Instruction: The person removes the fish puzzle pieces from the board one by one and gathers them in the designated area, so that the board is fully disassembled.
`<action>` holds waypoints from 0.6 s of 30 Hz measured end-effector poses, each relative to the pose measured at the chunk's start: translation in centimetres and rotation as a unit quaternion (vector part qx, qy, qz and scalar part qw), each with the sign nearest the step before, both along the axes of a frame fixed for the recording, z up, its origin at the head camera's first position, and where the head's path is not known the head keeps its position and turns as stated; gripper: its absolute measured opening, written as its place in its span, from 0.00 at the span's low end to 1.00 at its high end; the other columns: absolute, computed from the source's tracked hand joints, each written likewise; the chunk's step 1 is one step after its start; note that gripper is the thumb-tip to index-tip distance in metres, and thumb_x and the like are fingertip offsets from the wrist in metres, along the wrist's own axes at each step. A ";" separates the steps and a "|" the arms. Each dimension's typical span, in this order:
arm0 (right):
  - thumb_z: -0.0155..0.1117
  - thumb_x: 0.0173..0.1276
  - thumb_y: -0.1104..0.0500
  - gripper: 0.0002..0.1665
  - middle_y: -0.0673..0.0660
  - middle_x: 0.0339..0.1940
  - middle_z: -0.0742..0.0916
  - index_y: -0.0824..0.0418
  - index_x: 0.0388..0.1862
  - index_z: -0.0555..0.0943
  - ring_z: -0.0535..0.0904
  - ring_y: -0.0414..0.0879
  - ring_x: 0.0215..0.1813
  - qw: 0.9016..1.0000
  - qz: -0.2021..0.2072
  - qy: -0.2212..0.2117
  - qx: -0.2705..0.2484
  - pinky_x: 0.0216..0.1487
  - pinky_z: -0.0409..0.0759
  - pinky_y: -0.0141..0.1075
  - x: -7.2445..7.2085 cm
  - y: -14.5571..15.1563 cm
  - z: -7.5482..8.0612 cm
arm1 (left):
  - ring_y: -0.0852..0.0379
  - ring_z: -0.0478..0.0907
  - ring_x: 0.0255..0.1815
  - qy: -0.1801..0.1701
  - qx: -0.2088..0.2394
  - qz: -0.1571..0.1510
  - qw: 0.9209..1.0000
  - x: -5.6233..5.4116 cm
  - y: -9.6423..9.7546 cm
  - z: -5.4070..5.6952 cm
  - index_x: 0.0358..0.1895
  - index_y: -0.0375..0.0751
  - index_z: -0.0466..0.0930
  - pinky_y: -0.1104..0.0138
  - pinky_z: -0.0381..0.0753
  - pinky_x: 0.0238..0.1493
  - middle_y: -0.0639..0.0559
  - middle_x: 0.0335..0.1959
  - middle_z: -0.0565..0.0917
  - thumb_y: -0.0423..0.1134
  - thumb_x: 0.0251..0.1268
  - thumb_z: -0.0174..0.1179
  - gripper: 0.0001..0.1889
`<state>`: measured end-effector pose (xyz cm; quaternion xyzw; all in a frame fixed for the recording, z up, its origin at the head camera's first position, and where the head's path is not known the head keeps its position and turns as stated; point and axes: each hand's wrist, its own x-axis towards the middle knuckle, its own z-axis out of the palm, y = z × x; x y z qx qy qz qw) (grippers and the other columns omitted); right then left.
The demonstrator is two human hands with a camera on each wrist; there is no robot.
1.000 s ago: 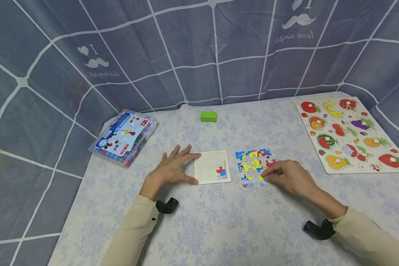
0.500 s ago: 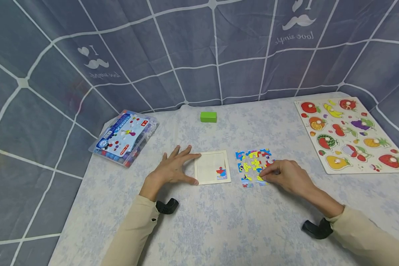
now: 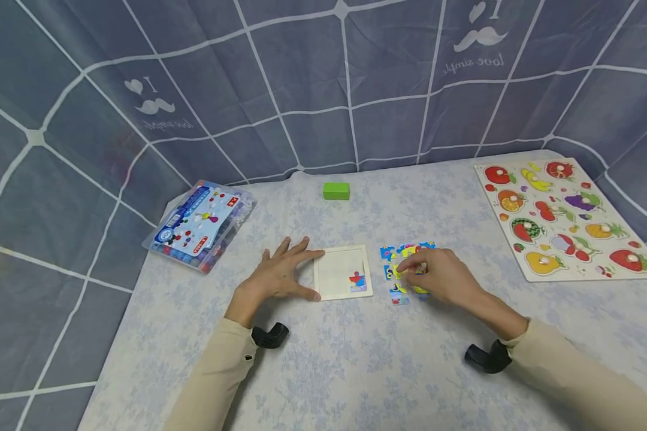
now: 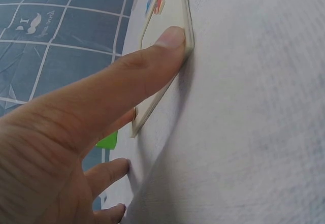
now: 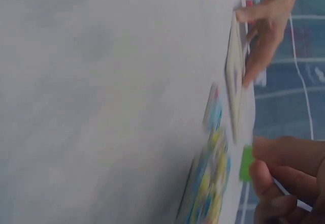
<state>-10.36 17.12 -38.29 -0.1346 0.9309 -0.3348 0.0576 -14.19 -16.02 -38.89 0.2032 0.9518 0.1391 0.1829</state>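
Observation:
My left hand (image 3: 283, 272) is spread at the left side of a small square wooden puzzle tray (image 3: 323, 292). Its thumb (image 4: 170, 40) presses the near left corner, and the index fingertip touches the far left one. One red and blue puzzle piece (image 3: 358, 280) lies in the tray's near right corner. Loose jigsaw pieces (image 3: 399, 297) in blue, yellow and red lie grouped right of the tray. Over them hovers my right hand (image 3: 439, 272), thumb and index finger slightly apart, hiding several pieces. In the right wrist view no piece shows between its fingertips (image 5: 260, 172).
A green block (image 3: 336, 191) stands at the back of the cloth-covered table (image 3: 356, 371). At the back left is a clear plastic box (image 3: 199, 224) with a printed label. A fruit peg board (image 3: 566, 221) lies at the right. A grey checked curtain (image 3: 313, 84) hangs behind.
My right hand has moved left from the near right pieces to over the middle of the group. The left hand and the tray have stayed in place.

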 end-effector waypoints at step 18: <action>0.64 0.65 0.64 0.17 0.49 0.35 0.80 0.62 0.52 0.86 0.71 0.42 0.30 0.992 0.125 0.004 0.001 0.28 0.68 0.33 -1.5 -6.1 -1.0 | 0.37 0.36 0.79 -0.002 -0.003 0.001 1.000 0.0 0.0 0.1 0.75 0.64 0.62 0.28 0.37 0.66 0.50 0.80 0.48 0.66 0.43 0.73 0.51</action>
